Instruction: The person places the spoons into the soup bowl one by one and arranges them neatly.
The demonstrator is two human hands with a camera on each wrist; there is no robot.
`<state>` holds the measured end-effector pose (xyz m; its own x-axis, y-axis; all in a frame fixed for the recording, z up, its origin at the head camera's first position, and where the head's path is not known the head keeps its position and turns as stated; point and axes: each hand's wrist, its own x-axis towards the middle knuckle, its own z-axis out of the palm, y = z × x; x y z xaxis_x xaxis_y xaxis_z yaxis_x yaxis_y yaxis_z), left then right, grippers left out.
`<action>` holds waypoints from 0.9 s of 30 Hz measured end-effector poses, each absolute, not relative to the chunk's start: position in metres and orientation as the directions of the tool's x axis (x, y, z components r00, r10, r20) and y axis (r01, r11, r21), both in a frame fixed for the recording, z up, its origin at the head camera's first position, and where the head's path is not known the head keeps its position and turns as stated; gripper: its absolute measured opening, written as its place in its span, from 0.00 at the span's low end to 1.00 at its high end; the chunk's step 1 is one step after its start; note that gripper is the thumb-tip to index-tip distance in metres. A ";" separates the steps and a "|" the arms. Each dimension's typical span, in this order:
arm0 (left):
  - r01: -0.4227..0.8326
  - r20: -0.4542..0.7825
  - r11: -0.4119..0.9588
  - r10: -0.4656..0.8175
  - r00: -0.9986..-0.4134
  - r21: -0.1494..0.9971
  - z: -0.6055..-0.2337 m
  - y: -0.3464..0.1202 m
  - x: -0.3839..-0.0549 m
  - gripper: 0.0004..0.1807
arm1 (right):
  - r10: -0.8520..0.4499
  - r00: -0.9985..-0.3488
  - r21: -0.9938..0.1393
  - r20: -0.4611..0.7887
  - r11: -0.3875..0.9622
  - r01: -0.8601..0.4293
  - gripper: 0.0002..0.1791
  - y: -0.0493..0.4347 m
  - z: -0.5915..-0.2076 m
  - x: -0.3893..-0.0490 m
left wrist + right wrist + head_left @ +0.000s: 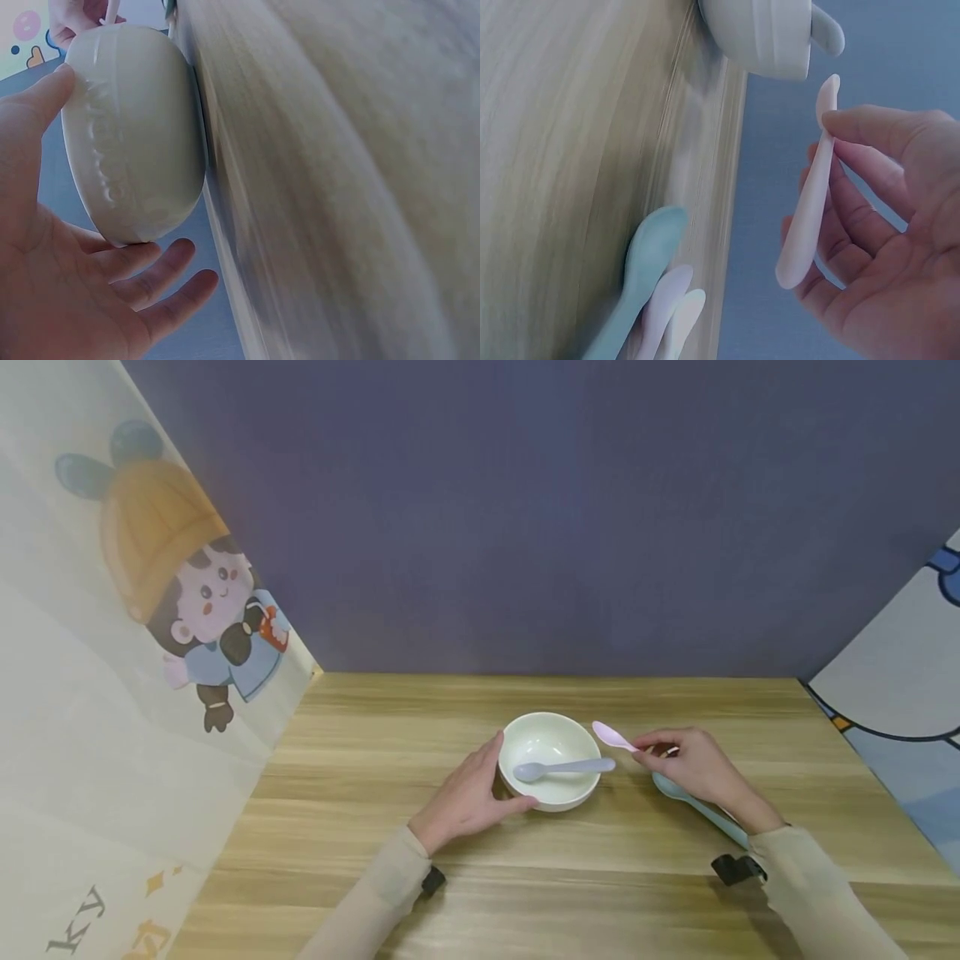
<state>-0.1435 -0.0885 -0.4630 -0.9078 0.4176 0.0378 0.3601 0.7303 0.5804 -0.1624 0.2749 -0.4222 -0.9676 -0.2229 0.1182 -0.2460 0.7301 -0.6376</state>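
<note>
To the left of the white bowl (542, 742), the left grip (472, 793) is spanning its side, the thumb resting at the near rim and the fingers meeting the far-left wall. The bowl is standing upright on the wooden surface (352, 818). Inside it, a lavender spoon (566, 767) is lying with its handle leaning on the right rim and jutting past it.

To the right of the bowl, the right grip (693, 766) is pinching a pink spoon (613, 737) clear of the surface, its scoop end pointing towards the rim without touching it. Farther right and nearer the person than the bowl, a teal spoon (701, 807) is lying; beside it a lilac spoon (664, 304) and a pale spoon (684, 319) are showing, though only partly, so their full lie is hard to tell.

The jutting lavender handle is probably posing the main risk: a low sideways move of the pink spoon could be knocking it and tipping that spoon out. A slackening left thumb could also be letting the bowl slide if bumped.
</note>
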 end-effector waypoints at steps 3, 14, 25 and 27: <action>0.362 0.039 0.729 0.420 -0.907 0.581 -0.463 -0.088 -0.144 0.67 | -0.226 -0.968 -0.635 0.110 0.733 -0.243 0.10 0.273 -0.420 -0.163; 0.355 0.032 0.737 0.414 -0.910 0.575 -0.463 -0.088 -0.144 0.67 | -0.287 -0.953 -0.657 0.093 0.702 -0.276 0.10 0.265 -0.420 -0.163; 0.351 0.032 0.733 0.411 -0.911 0.582 -0.462 -0.088 -0.143 0.67 | -0.320 -0.942 -0.651 0.104 0.694 -0.308 0.08 0.261 -0.421 -0.165; 0.354 0.036 0.733 0.411 -0.911 0.581 -0.462 -0.088 -0.143 0.67 | -0.325 -0.940 -0.651 0.107 0.691 -0.314 0.08 0.260 -0.421 -0.166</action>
